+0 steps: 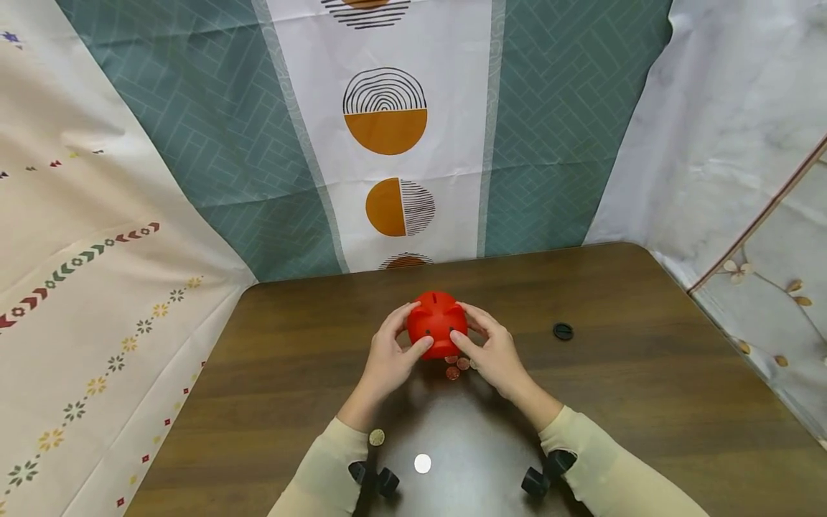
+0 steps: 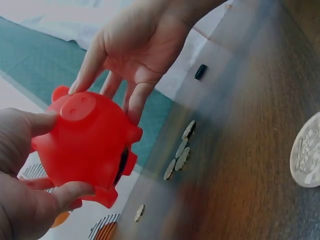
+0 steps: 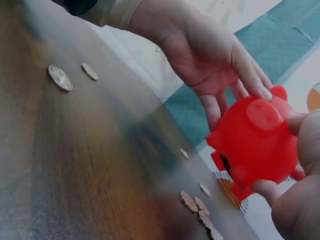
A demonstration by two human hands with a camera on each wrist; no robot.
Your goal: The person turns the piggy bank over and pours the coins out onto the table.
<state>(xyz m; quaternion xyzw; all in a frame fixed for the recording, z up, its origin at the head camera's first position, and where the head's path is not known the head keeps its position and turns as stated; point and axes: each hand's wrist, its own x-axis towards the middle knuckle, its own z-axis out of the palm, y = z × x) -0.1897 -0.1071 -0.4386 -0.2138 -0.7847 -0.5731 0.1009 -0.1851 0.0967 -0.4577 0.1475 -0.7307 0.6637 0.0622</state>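
Note:
A red piggy bank (image 1: 436, 323) is held up off the wooden table between both hands, its coin slot on top and its snout toward the body. My left hand (image 1: 390, 359) grips its left side, thumb on the front and fingers round the flank. On the other side my right hand (image 1: 494, 357) holds it the same way, thumb near the snout (image 3: 263, 114). A dark opening (image 2: 122, 162) shows in its underside between the feet. Several copper coins (image 1: 453, 373) lie on the table just below it. The black round plug (image 1: 563, 331) lies apart on the right.
Nearer the body, a gold-coloured coin (image 1: 377, 437) lies by the left sleeve, with a bright silver coin (image 1: 423, 463) beside it on the table (image 1: 291, 373). Patterned cloths (image 1: 543, 129) hang behind the table's far edge and along both sides.

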